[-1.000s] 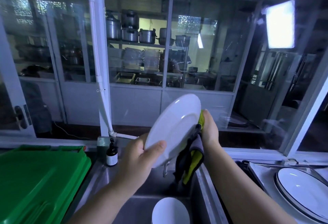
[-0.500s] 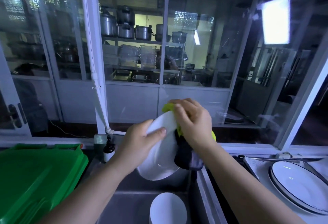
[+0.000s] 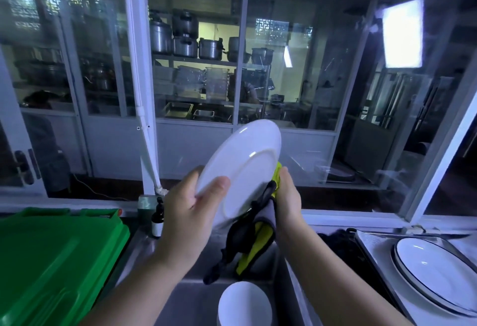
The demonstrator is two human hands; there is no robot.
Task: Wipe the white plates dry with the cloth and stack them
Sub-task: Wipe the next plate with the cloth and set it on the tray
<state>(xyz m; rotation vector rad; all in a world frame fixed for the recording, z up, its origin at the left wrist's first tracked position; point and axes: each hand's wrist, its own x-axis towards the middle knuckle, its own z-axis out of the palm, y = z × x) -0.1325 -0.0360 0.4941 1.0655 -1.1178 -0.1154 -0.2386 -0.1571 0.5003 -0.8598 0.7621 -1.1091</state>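
Observation:
I hold a white plate (image 3: 242,168) tilted on edge above the sink, its underside with the foot ring facing me. My left hand (image 3: 191,209) grips its lower left rim, thumb on the near side. My right hand (image 3: 287,196) is behind the plate's right edge, pressing a yellow-green, grey and black cloth (image 3: 251,240) against the far side; the cloth hangs down below the plate. A stack of white plates with dark rims (image 3: 436,274) lies on a tray at the right. Another white dish (image 3: 244,305) stands in the sink below.
A green plastic crate lid (image 3: 51,266) fills the lower left. A small dark bottle (image 3: 157,220) stands at the sink's back corner. The steel sink (image 3: 191,297) is under my hands. A glass partition (image 3: 309,80) with shelves of pots is behind.
My right hand with the cloth has gone from the plate's near face round to its far side. The plate has tilted up so its underside faces me.

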